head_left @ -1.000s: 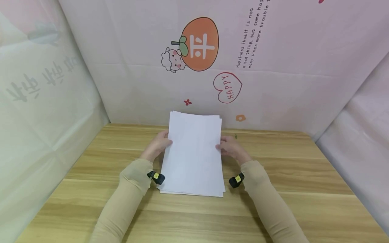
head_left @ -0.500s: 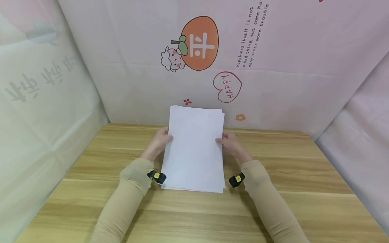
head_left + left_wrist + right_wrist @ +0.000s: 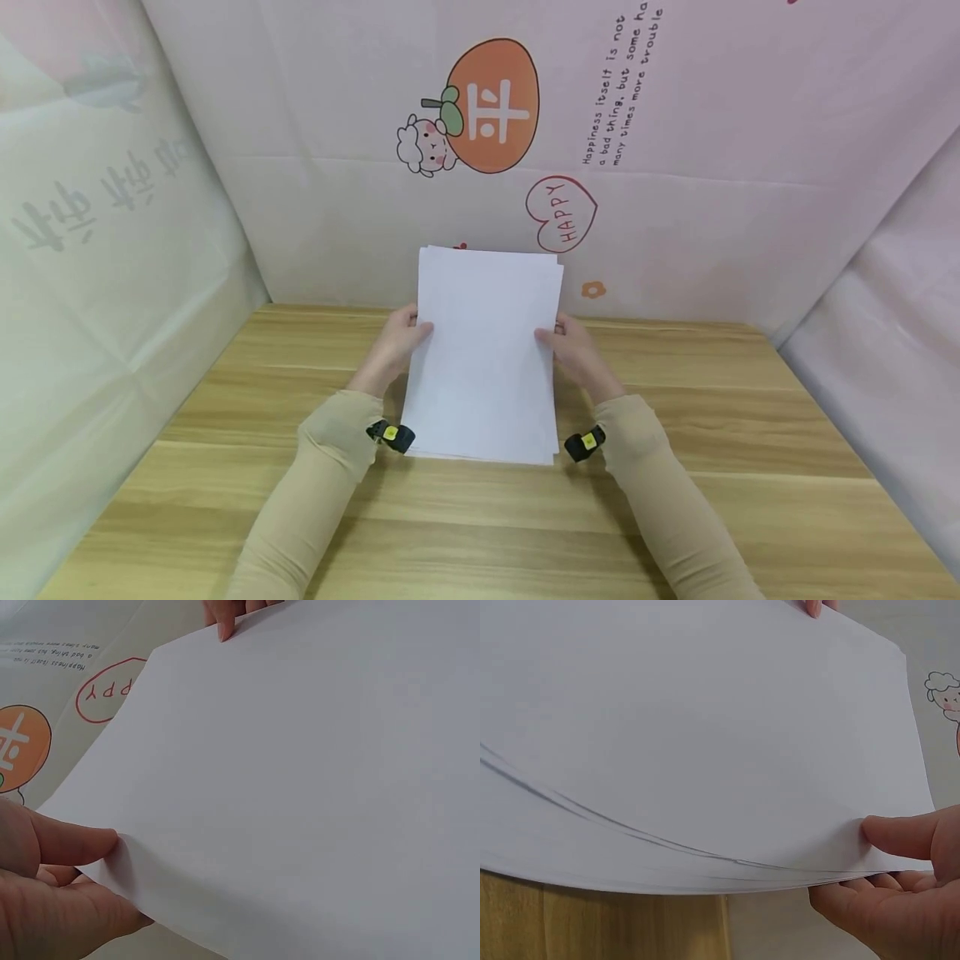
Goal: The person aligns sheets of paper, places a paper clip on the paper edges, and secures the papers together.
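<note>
A stack of white paper sheets (image 3: 486, 358) is held up in front of me, its far edge overlapping the back wall in the head view. My left hand (image 3: 395, 343) pinches the left side, thumb on top and fingers underneath. On the opposite side my right hand (image 3: 579, 352) grips in the same way. The right wrist view shows several sheets of the stack (image 3: 705, 750) fanned unevenly along the near side, with the right thumb (image 3: 904, 836) on the top sheet. In the left wrist view the left thumb (image 3: 79, 841) presses near the sheet's edge.
Below the hands lies a wood-grain table (image 3: 480, 542). A white cloth wall (image 3: 337, 225) with printed cartoons and writing rises at the table's back edge, and further cloth walls stand at the left and right.
Both hands have raised the paper stack; its top edge now sits higher against the back wall and covers most of the small red flower print. The hold has stayed the same.
</note>
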The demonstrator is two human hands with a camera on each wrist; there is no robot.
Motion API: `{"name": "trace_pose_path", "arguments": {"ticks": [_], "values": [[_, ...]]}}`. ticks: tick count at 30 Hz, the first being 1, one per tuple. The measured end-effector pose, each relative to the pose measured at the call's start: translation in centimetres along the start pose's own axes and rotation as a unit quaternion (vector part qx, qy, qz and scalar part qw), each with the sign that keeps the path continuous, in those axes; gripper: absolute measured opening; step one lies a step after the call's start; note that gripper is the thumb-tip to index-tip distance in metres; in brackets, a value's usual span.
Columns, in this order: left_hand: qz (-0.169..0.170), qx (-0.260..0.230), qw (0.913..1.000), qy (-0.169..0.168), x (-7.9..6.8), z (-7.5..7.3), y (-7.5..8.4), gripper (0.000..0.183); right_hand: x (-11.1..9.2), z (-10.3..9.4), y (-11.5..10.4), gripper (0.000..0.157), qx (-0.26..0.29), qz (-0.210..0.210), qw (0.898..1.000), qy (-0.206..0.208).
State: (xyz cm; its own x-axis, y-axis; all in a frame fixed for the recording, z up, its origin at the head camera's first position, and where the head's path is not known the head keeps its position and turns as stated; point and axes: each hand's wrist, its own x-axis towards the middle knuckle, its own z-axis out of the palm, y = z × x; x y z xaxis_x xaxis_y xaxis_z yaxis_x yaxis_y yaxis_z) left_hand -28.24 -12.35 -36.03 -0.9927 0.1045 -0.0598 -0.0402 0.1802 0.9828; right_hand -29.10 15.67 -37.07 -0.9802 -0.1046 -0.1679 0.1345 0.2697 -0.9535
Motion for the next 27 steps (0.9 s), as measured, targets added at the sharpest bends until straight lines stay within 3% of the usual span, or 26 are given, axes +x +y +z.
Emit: {"name": "trace_pose_path", "arguments": {"ticks": [7, 15, 27], "values": [[0.018, -0.009, 0.9998, 0.000, -0.2, 0.1, 0.5, 0.039, -0.3, 0.0, -0.5, 0.049, 0.008, -0.010, 1.000, 0.012], [0.026, -0.025, 0.9994, 0.001, -0.4, 0.2, 1.0, 0.039, -0.6, 0.0, -1.0, 0.047, 0.020, -0.053, 0.998, 0.012], [0.047, -0.036, 0.9980, 0.020, -0.5, 0.3, 1.7, 0.039, -1.0, -0.2, -1.7, 0.049, -0.018, -0.101, 0.994, 0.034]]}}
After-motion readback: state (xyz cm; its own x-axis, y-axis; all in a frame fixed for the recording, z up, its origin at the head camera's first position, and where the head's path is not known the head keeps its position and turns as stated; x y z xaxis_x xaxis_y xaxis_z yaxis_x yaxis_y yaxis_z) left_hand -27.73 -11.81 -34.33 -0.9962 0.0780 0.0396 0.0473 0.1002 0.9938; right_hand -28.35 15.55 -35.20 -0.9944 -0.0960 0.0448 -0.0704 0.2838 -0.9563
